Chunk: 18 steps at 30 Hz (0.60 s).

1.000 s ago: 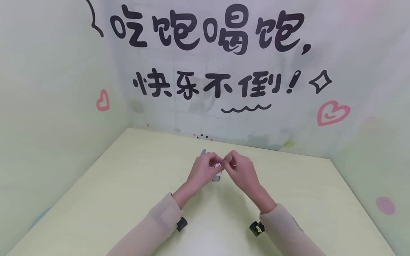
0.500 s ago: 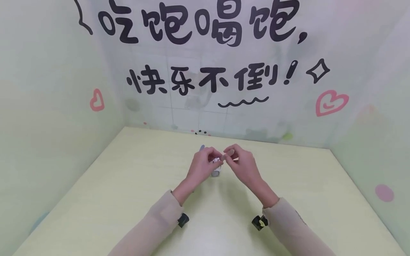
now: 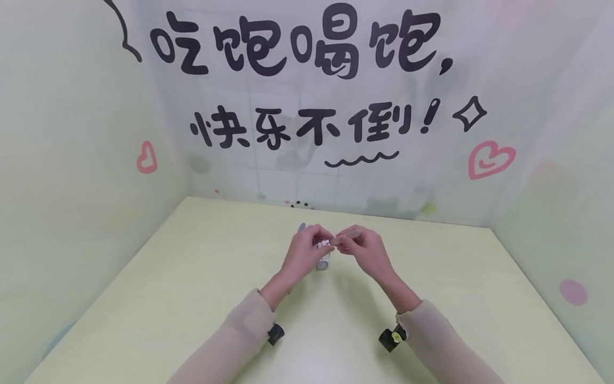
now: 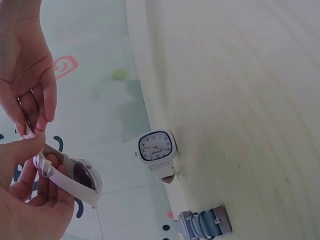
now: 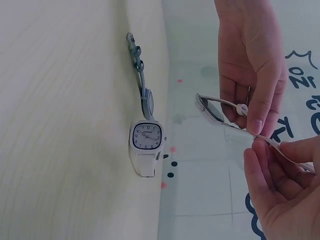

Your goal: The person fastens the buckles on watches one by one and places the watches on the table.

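Up off the desk, the pale watch is pinched at two spots

My left grip is clamped on the pale watch, thumb against fingers over the band; the case juts out past those fingers, on the side away from my right grip. The right one is clamped too, pinching the strap farther along, and a strip of it shows above my fingers in the head view. My fingertips come close together along the strap; whether the two sets touch, I cannot tell.

Below, near my left grip, the white watch sits on the desk with its squarish, numbered dial showing. The blue-grey watch lies just beside it, mostly hidden by my left grip from the head view; I cannot tell whether they touch.
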Available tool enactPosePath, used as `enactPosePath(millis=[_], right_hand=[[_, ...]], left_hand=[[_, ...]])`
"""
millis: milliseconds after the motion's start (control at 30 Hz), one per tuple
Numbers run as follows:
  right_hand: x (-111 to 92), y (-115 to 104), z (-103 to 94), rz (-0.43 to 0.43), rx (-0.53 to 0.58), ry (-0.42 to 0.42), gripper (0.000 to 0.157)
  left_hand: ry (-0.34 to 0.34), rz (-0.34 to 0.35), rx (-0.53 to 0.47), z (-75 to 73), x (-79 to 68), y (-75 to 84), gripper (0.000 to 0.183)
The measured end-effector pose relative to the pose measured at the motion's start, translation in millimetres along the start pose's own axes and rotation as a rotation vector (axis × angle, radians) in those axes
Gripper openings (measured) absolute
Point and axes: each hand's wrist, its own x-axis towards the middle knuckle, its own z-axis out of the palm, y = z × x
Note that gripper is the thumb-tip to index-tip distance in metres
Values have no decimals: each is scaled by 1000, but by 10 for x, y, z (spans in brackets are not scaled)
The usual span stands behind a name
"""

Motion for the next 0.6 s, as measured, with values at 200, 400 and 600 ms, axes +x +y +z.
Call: enactPosePath(millis=[200, 400, 600], right_hand=[[-44, -6, -28, 32, 45, -8, 21], [-89, 8, -56, 56, 60, 5, 19], [0, -21, -47, 41, 55, -5, 22]], left_hand=[[-34, -47, -74, 30, -20, -21, 19], [-94, -102, -183, 41, -45, -30, 20], [-85, -132, -204, -32, 22, -25, 20]])
